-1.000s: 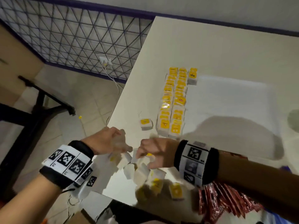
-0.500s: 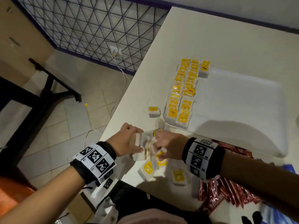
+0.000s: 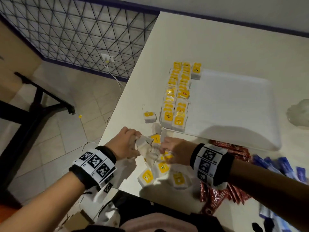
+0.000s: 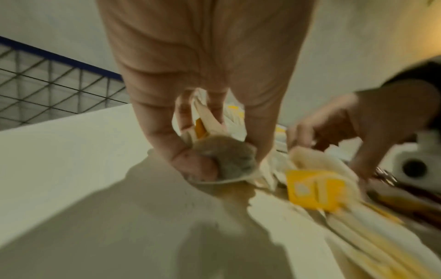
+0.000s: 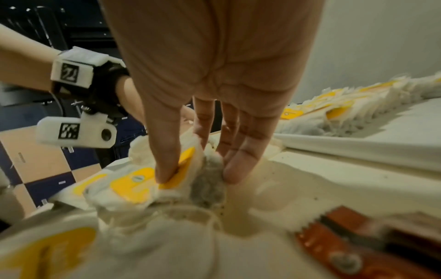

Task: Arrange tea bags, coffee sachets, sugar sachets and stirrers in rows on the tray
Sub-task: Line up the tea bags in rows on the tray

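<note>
We see both grips clamped on tea bags (image 3: 151, 149), white with yellow tags; two rows on tray (image 3: 234, 106); white counter (image 3: 217, 44).

Red coffee sachets (image 3: 224, 193) lie partly hidden under the right forearm; blue sachets (image 3: 284, 168) run off-frame, blurred.

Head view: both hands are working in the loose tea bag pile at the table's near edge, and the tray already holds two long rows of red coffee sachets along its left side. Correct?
Not quite. The rows on the tray are yellow-tagged tea bags, as the head view shows. The red coffee sachets lie off the tray, on the table. Left hand and right hand are in the loose tea bag pile.
</note>
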Demonstrator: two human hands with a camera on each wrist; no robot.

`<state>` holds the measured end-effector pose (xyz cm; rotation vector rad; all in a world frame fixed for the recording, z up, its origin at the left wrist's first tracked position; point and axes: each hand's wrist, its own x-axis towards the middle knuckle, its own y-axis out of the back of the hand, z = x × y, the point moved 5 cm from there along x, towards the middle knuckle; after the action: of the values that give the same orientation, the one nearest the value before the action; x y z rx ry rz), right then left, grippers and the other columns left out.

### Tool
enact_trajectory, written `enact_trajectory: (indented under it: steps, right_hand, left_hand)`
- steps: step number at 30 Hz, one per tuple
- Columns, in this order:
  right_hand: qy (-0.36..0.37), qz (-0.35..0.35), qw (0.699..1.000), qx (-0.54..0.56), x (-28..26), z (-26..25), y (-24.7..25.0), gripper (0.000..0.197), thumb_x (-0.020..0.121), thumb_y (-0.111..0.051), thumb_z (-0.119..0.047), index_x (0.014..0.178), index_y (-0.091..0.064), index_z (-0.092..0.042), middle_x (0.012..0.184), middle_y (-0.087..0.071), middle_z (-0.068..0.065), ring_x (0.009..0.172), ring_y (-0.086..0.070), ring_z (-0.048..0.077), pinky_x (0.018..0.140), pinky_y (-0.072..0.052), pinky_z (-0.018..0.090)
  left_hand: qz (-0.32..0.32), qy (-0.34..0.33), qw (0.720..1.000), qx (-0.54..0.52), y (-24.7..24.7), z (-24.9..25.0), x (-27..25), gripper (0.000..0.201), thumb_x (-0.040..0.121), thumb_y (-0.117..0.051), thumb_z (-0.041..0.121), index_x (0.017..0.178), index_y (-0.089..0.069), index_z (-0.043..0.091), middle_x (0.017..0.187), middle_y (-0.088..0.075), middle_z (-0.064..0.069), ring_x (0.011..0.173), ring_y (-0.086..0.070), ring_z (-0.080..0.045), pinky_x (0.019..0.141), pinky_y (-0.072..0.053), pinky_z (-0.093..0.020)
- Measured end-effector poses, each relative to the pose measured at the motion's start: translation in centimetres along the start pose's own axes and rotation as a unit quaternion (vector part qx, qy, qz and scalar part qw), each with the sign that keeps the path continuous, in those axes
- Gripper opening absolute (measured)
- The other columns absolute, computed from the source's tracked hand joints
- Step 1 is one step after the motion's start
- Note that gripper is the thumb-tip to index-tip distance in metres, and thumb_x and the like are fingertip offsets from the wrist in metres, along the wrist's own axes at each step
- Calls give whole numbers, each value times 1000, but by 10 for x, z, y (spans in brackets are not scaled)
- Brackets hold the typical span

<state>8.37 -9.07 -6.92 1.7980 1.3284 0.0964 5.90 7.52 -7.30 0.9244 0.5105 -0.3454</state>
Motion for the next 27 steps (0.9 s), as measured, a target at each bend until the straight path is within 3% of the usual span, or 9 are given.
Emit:
enact_trajectory:
  steps: [2, 3, 5, 8, 12, 16, 19, 22, 27]
  right_hand:
    - [-25, -10, 1000, 6, 0, 5, -1, 23, 85, -63, -18, 99, -62, 0, 96, -54, 9, 91, -47, 24, 75, -26, 18]
    - [-46, -12, 999, 22, -1, 7, 1, 18, 85, -62, -16, 95, -64, -2, 88, -55, 2, 89, -48, 24, 75, -30, 18]
    - [-90, -7, 993, 77, -4, 13, 10, 8, 82, -64, -13, 88, -66, -8, 72, -48, -12, 80, -51, 18, 70, -42, 24]
    - [-142, 10, 974, 175, -11, 18, 30, 2, 79, -68, -11, 81, -67, -11, 67, -53, -11, 65, -53, 8, 57, -42, 14]
    - [-123, 82, 902, 405, -17, 13, 65, 13, 81, -67, -5, 74, -61, -15, 72, -60, -1, 54, -55, 0, 49, -46, 13]
    - [-116, 196, 864, 449, -17, 13, 102, 12, 81, -67, -9, 73, -63, -17, 72, -61, -5, 61, -56, 1, 51, -43, 11]
    - [-122, 259, 849, 445, -18, 16, 125, 12, 80, -69, -11, 73, -64, -19, 67, -61, -9, 55, -55, -7, 50, -38, 6]
    - [-142, 317, 827, 442, -21, 22, 143, 11, 82, -68, -14, 74, -61, -19, 75, -62, -6, 62, -54, -2, 51, -37, 10]
    - [-168, 376, 792, 450, -27, 32, 159, 9, 82, -67, -19, 76, -61, -20, 74, -57, -6, 65, -47, 5, 59, -36, 19]
  left_hand:
    - [8, 20, 995, -93, 15, 2, -4, 35, 76, -73, 8, 101, -53, 23, 89, -53, -1, 65, -56, 5, 60, -42, -9]
    - [7, 32, 989, -147, 21, 3, -6, 30, 80, -68, 3, 95, -53, 23, 77, -55, 2, 48, -53, 6, 48, -40, -9]
    - [3, 46, 971, -234, 32, 5, -8, 27, 86, -54, -6, 90, -52, 20, 62, -56, 7, 36, -48, 4, 39, -37, -9]
    - [-13, 66, 931, -359, 43, 7, -9, 30, 89, -45, -10, 88, -56, 18, 61, -58, 3, 40, -52, -1, 42, -43, -12]
    - [-22, 60, 886, -460, 54, 27, 2, 22, 81, -53, -1, 84, -60, 20, 54, -58, 5, 41, -50, -5, 41, -42, -12]
    - [-25, 23, 900, -434, 60, 68, 19, 26, 90, -43, 2, 83, -60, 20, 58, -56, 3, 46, -48, -9, 39, -37, -14]
    - [-27, 2, 901, -432, 61, 96, 29, 18, 93, -46, 12, 85, -62, 17, 65, -60, 2, 49, -53, -7, 42, -39, -14]
    - [-32, -15, 898, -438, 62, 114, 39, 12, 91, -53, 26, 88, -62, 17, 76, -61, -1, 64, -57, -11, 49, -45, -17]
    - [-6, -61, 933, -354, 75, 137, 52, 16, 79, -68, 42, 78, -61, 27, 66, -56, 11, 48, -46, -2, 42, -32, -18]
